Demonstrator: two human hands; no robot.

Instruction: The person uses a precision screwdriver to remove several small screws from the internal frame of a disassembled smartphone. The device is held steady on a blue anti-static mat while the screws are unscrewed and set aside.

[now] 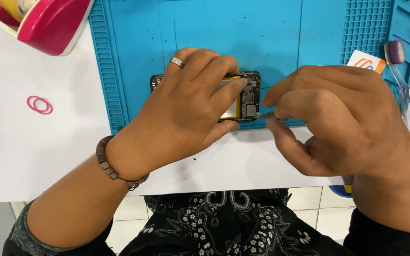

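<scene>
A silver ring (177, 62) bands a left-hand finger, a brown beaded bracelet (108, 164) circles that wrist, above dark floral-print clothing (224, 223).

Left hand (186, 102) is lying palm-down, forearm coming in from 7 o'clock, fingers curling toward 2 o'clock, thumb tucking underneath at 4. Ring on one finger, bead bracelet on the wrist. Right hand (342, 118) is coming in from 4 o'clock, back of hand facing up, thumb and forefinger pinching together at 9 o'clock, remaining fingers hanging loosely curled below.
</scene>
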